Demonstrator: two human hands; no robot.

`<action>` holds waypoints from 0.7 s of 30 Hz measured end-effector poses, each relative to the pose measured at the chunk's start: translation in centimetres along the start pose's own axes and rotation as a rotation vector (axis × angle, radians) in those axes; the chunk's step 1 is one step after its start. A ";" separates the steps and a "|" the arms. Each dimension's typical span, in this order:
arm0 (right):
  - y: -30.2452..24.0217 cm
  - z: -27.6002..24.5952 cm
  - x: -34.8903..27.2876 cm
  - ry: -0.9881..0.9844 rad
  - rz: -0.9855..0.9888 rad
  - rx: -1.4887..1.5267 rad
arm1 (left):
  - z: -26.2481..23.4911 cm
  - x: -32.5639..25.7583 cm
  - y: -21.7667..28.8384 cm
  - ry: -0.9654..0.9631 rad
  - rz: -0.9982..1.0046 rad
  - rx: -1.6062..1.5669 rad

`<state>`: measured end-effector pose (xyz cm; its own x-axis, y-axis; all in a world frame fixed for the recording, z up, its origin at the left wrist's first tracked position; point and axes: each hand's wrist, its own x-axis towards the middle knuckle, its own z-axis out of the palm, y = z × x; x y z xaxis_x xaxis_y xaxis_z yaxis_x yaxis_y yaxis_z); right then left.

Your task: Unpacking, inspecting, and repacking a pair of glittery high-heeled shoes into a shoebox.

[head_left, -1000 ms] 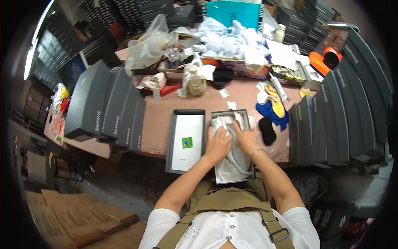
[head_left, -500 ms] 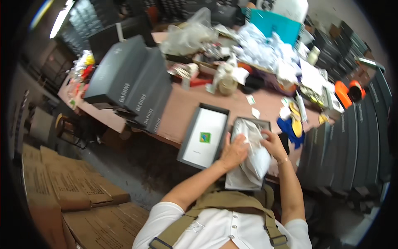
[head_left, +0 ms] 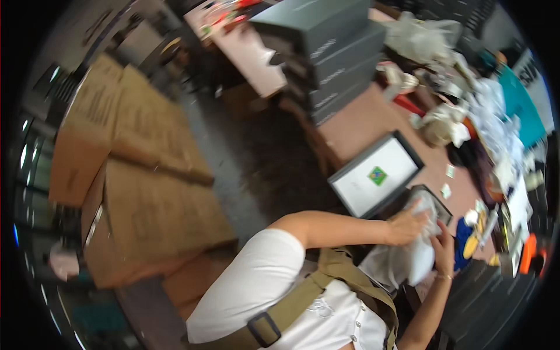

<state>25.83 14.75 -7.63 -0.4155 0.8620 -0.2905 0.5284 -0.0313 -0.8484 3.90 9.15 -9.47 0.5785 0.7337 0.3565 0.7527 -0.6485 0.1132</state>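
My left hand (head_left: pixel 407 226) lies over a bundle of crumpled white wrapping paper (head_left: pixel 421 261), fingers stretched out and apart. On the bundle's other side my right hand (head_left: pixel 444 249) is closed on its edge, thumb and fingers together. The bundle rests in a dark grey open box (head_left: pixel 444 214), whose far rim shows past my fingers; what the paper covers is hidden. Beside the box, to its upper left, lies a shallow grey box lid (head_left: pixel 357 197), inner side up, with a white lining and a green square picture.
Stacked grey shoeboxes (head_left: pixel 344 70) stand at the table's far left. Crumpled paper (head_left: pixel 496 116), plastic bags and loose items cover its right side. More dark boxes (head_left: pixel 481 297) are piled at lower right. Big brown cartons (head_left: pixel 163 204) fill the floor at left.
My view has swung left and tilted, so table and box now appear farther right and the cartons show more. Both hands remain at the white paper.
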 end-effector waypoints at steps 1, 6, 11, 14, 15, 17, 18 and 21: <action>-0.6 -0.8 -0.3 -0.033 0.048 0.011 | -1.3 -0.3 0.2 -0.063 0.027 0.086; -3.7 -1.7 -1.7 -0.192 0.169 0.369 | 1.0 -2.1 -0.2 0.018 -0.086 0.046; -4.0 -0.2 -4.8 0.009 0.098 0.664 | 2.1 0.4 0.0 -0.448 -0.016 0.115; -1.2 0.9 -3.1 0.037 -0.019 0.464 | 3.5 2.7 -1.8 -0.167 -0.159 -0.422; -3.2 1.6 -3.1 0.064 -0.010 0.546 | 7.9 1.0 -2.0 0.058 -0.232 -0.285; -3.8 0.8 -4.1 0.209 -0.090 0.495 | 1.3 -0.1 -2.0 0.084 -0.298 -0.438; -4.5 0.5 -4.8 0.269 -0.117 0.513 | -2.4 -1.4 -1.7 0.144 -0.384 -0.410; -7.1 3.2 -4.8 0.527 -0.216 0.571 | -6.6 -4.9 2.1 0.205 -0.652 -1.697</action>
<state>21.73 9.17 -1.66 0.0135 0.9994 0.0317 -0.0430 0.0323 -0.9986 0.57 2.84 -4.81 0.2156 0.9755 -0.0439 -0.3545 0.1201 0.9273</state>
